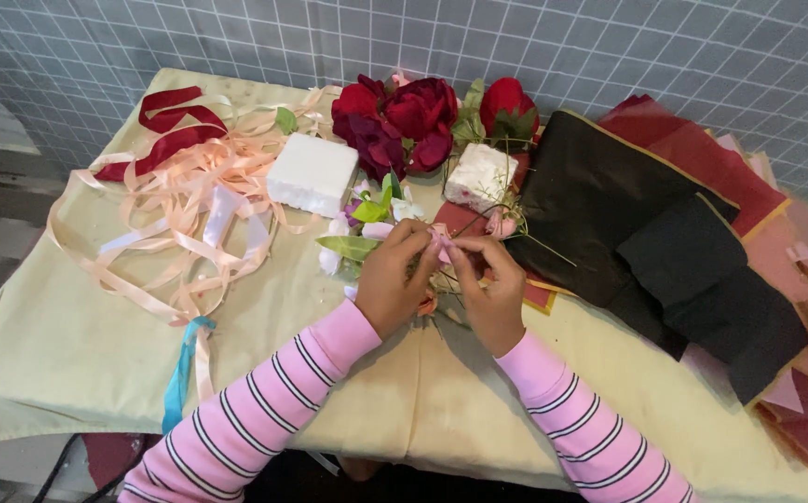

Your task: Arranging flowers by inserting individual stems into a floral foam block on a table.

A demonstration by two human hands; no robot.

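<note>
- view from a head camera, looking down at a table [68, 354] covered in pale yellow cloth, with a grey grid wall behind.
- two arms in pink sleeves with dark stripes reach in from the bottom edge.
- the left hand [393, 284] and right hand [489, 289] meet at the table's middle, fingertips nearly touching.
- both hands are curled almost closed, pinching a small pink flower [441, 244] between thumbs and forefingers; it sits just above the cloth, between the two hands.
- thin wire stems [516, 233] curve out from near the right hand; whether they join this flower is hard to tell.
- judged from the pinch, the step in hand looks like fine shaping or binding of the small flower.
- the next move would call for a steady, light grip, so that petals are not crushed.
- just beyond the hands lie green leaves [353, 244] and small white blooms [337, 228].
- further back: dark red roses [404, 116], with two white foam blocks [312, 172] [480, 175] in front of them.
- to the left, a tangle of peach ribbon [190, 214], with dark red ribbon [176, 121] and a blue strand [180, 373].
- to the right, overlapping black, red and pink wrapping sheets [665, 242].
</note>
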